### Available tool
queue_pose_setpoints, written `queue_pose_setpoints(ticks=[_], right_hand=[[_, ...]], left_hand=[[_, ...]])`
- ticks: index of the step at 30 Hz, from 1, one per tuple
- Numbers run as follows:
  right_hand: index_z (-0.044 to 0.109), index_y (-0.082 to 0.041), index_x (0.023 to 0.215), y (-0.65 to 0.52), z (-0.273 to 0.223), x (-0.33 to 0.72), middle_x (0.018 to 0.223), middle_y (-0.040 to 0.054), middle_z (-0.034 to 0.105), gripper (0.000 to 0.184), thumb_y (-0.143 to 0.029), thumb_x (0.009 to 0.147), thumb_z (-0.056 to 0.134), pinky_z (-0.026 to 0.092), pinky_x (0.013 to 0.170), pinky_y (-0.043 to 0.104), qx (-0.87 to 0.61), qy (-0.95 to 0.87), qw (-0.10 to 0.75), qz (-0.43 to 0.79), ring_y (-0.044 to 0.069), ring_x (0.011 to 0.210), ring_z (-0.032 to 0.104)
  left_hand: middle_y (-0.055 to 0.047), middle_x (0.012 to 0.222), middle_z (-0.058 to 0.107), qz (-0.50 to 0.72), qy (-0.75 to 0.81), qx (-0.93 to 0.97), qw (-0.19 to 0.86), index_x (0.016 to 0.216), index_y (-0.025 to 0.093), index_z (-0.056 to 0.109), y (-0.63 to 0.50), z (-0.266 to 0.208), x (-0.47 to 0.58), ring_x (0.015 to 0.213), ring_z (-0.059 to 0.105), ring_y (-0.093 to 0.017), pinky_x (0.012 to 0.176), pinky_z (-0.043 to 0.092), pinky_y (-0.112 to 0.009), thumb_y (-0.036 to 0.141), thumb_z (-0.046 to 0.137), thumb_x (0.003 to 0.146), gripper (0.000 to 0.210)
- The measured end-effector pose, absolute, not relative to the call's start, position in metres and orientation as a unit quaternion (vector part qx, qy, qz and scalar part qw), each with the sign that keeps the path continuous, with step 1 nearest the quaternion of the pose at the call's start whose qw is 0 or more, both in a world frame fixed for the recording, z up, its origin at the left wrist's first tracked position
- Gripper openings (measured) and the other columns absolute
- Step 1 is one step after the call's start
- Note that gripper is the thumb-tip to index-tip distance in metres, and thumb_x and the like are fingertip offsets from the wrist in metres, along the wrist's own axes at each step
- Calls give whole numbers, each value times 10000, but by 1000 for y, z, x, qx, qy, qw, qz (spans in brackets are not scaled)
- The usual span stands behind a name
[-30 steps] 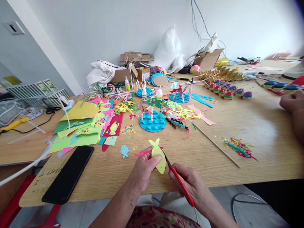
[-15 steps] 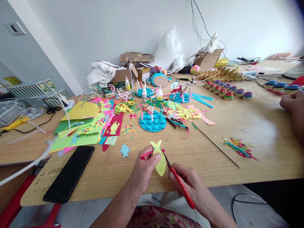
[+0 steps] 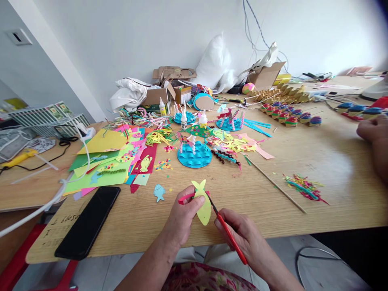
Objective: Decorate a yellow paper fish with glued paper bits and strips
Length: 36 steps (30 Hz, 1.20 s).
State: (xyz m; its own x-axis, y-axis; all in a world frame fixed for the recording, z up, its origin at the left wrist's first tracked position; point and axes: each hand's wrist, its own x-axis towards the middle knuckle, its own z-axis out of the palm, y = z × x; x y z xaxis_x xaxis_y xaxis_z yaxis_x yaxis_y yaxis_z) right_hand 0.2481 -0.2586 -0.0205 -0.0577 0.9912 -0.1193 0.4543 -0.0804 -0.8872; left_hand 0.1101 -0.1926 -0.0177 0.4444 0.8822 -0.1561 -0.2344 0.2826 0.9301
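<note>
My left hand (image 3: 183,218) pinches a yellow-green paper fish (image 3: 205,211), its forked tail pointing away from me. A red paper strip (image 3: 185,198) passes behind the fish and is held in the same hand. My right hand (image 3: 242,230) is closed round red-handled scissors (image 3: 228,230). Their dark blades reach the fish's right edge, near the strip's short end; whether the blades are fully together I cannot tell. On the table to the left of my hands lies a small blue paper fish (image 3: 159,193).
A black phone (image 3: 87,222) lies at the front left, by stacked coloured paper (image 3: 100,178). Blue round bases with paper waves (image 3: 194,157) stand beyond my hands. A wooden stick (image 3: 274,184) and coloured scraps (image 3: 304,188) lie right. Another person's hand (image 3: 374,131) rests at the far right.
The red strip's end on the right of the fish looks shorter now, close to the blades. My hands and the fish have barely moved.
</note>
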Motion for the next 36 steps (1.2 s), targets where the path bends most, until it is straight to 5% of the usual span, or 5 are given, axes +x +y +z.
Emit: queue_pose_setpoints(ticks=[36], right_hand=[[362, -193, 588, -259, -23, 252, 498, -55, 362, 394, -492, 844, 358, 262, 436, 212, -600, -597, 315, 428, 83, 473, 348]], left_hand=[[37, 629, 397, 395, 356, 487, 693, 691, 161, 459, -191, -22, 111, 594, 345, -78, 547, 288, -197, 274, 517, 779, 154]])
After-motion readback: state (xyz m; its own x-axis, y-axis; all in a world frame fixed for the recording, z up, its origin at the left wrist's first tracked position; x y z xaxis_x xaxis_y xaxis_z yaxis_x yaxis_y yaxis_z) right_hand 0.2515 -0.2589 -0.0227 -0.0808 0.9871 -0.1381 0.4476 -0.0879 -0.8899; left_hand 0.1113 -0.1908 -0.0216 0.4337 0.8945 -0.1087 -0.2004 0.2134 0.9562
